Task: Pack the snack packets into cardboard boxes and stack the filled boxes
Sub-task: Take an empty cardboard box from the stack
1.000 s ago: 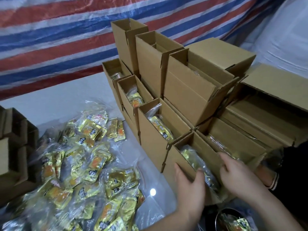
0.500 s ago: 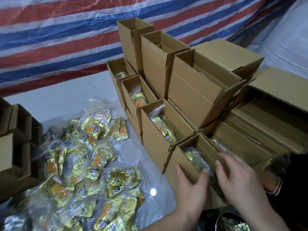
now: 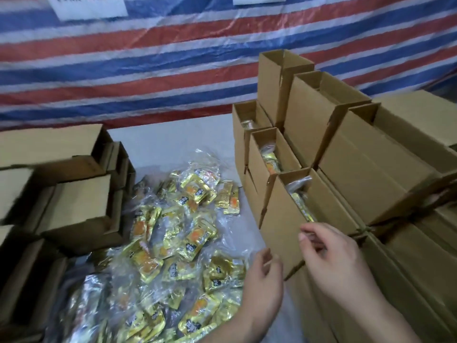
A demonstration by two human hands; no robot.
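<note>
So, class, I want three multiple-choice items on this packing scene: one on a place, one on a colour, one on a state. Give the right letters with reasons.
1. Where does the pile of snack packets lie?
A. between the boxes at left and the boxes at right
B. on top of the stacked boxes
C. behind the striped sheet

2. What colour are most packets?
A. green
B. gold with orange
C. plain white

3. What is the state of the left hand?
A. gripping a box
B. holding nothing, fingers loosely curled
C. pinching a packet

Answers:
1 A: empty boxes stand left, open boxes right.
2 B: the wrappers shine gold and orange.
3 B: it hovers over the pile, near the right hand.
</note>
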